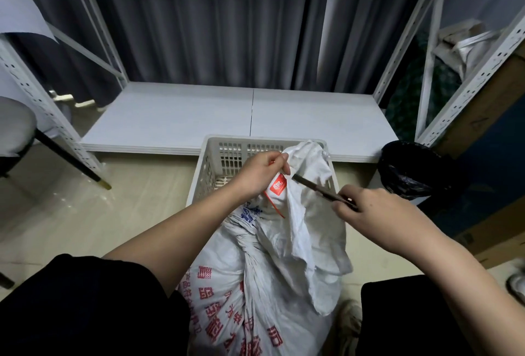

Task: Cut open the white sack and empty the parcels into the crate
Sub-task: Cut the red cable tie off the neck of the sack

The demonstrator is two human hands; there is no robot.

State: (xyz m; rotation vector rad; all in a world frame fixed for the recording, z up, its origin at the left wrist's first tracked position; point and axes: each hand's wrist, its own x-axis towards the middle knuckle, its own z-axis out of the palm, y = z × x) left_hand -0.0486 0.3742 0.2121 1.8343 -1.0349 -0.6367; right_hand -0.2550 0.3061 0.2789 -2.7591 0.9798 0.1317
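Observation:
A white woven sack [267, 284] with red print stands between my knees, its loose neck draped over the near edge of a white plastic crate [224, 156]. My left hand [260, 175] pinches the red tie and its red tag [277, 188] at the sack's neck, holding it up. My right hand [372, 213] grips a dark pair of scissors [318, 188] whose tip points left toward the tag, a short gap away. The blades look shut. No parcels are visible; the crate's inside is mostly hidden by my arm and the sack.
A low white shelf board [241, 116] lies behind the crate, with white metal rack uprights [34, 94] at both sides and grey curtains behind. A bin lined with a black bag [412, 168] stands right of the crate. A chair leg [74, 162] slants at left. Cardboard boxes [483, 116] lean at right.

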